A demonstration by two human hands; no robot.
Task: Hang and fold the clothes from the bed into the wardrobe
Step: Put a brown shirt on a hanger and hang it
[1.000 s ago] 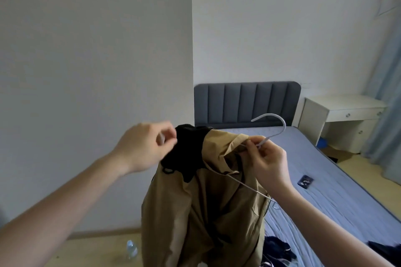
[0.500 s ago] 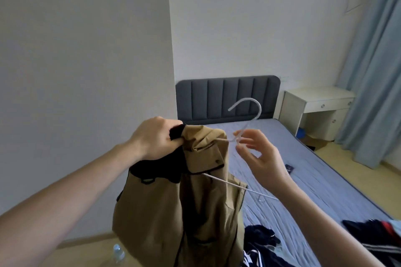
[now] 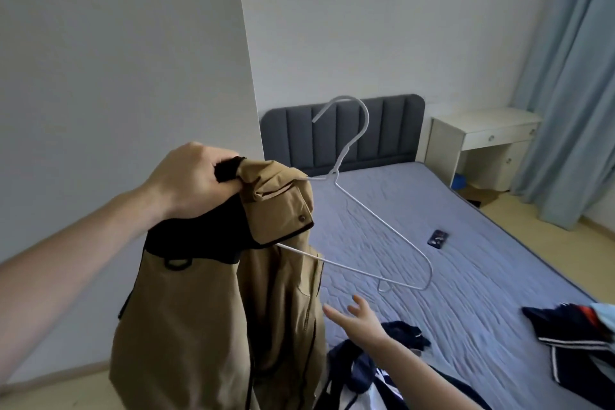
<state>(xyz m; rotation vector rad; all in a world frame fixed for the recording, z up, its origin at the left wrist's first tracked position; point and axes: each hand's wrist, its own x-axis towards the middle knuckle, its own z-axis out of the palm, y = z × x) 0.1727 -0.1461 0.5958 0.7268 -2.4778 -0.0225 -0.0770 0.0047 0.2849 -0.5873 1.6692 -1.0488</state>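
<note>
Nearest the camera, right hand [image 3: 361, 321] is reaching low with fingers spread, holding nothing. Left hand [image 3: 193, 183] is gripping the tan jacket [image 3: 213, 326] by its collar, hanger [image 3: 376, 230] only half threaded. Better to feed the free arm into the other shoulder. Beyond, bed [image 3: 432, 226] is giving open swing room.

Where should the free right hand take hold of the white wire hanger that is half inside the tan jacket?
Probably the bare sloping arm of the white wire hanger, just below its twisted neck, reaching up from beneath with the right hand. That side sticks out clear of the tan jacket, while the other shoulder is buried in cloth under the left hand.
</note>
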